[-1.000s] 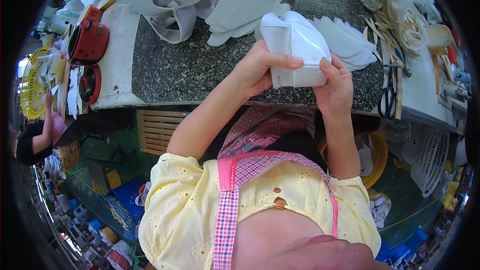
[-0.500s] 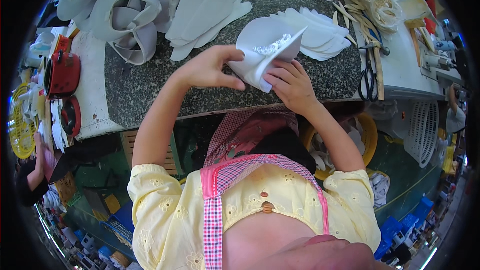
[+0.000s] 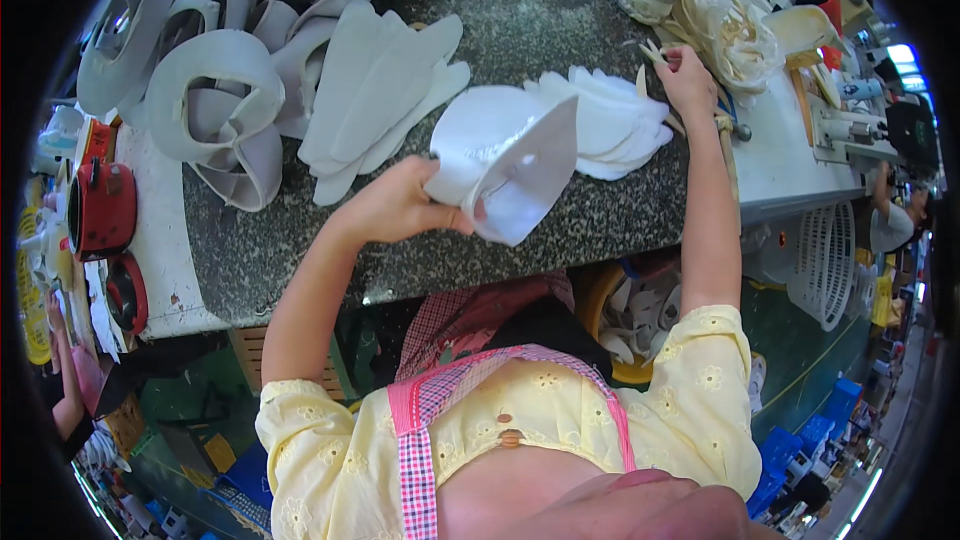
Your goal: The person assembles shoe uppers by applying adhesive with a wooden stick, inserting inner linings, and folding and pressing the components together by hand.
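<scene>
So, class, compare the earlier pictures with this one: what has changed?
The right hand has let go of the white piece and moved away to the right, to the pale sticks; whether it grips one is unclear. The left hand now holds the piece alone, turned since the first picture so its hollow shows. The grey stack, white stack and red pot stayed put.

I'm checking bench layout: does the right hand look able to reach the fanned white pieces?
Likely yes: the right hand, though touching pale slivers, is close by, and the right side of the fanned white pieces lies uncovered; the curved white piece in the left hand overlaps only their left edge.
</scene>
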Tool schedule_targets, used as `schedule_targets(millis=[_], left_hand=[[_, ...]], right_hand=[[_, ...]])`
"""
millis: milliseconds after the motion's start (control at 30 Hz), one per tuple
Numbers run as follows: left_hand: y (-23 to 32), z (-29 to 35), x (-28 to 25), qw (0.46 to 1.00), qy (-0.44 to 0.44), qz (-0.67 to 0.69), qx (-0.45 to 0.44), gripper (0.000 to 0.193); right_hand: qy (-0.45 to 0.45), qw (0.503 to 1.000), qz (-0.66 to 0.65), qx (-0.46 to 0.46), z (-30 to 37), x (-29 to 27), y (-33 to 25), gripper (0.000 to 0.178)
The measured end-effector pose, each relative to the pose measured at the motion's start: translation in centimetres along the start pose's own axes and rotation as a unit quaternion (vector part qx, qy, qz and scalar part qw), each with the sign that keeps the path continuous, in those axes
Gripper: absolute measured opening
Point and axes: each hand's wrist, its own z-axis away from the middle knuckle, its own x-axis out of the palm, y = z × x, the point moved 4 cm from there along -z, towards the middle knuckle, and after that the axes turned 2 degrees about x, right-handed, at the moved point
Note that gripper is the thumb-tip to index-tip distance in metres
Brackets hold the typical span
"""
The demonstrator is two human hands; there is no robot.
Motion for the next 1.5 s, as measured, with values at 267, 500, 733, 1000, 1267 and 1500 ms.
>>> schedule_targets(millis=[267, 500, 733, 1000, 1267, 1500], left_hand=[[-2.0, 2.0, -0.4, 0.996, 0.022, 0.087, -0.015, 0.018], [-1.7, 3.1, -0.1, 0.998, 0.029, 0.045, -0.024, 0.015], [-1.6, 3.5, -0.2, 0.998, 0.046, 0.044, -0.002, 0.014], [-2.5, 4.4, -0.9, 0.992, 0.121, 0.022, 0.008, 0.014], [-2.5, 4.3, -1.3, 0.986, 0.162, 0.046, 0.002, 0.020], [-3.0, 4.9, -1.1, 0.982, 0.170, 0.040, 0.070, 0.012]], right_hand=[[-0.026, 0.987, 0.058, -0.146, -1.2, 0.8, -0.1, 0.015], [-0.126, 0.989, -0.009, -0.077, -1.7, 0.7, -0.2, 0.020], [-0.179, 0.973, -0.120, -0.084, -1.5, -0.5, 0.0, 0.017], [0.059, 0.974, -0.157, -0.154, 4.6, -7.1, -4.1, 0.014], [-0.348, 0.792, -0.457, -0.207, 17.0, -1.9, -12.8, 0.026], [-0.276, 0.811, -0.414, -0.307, 19.0, -2.5, -15.6, 0.018]])
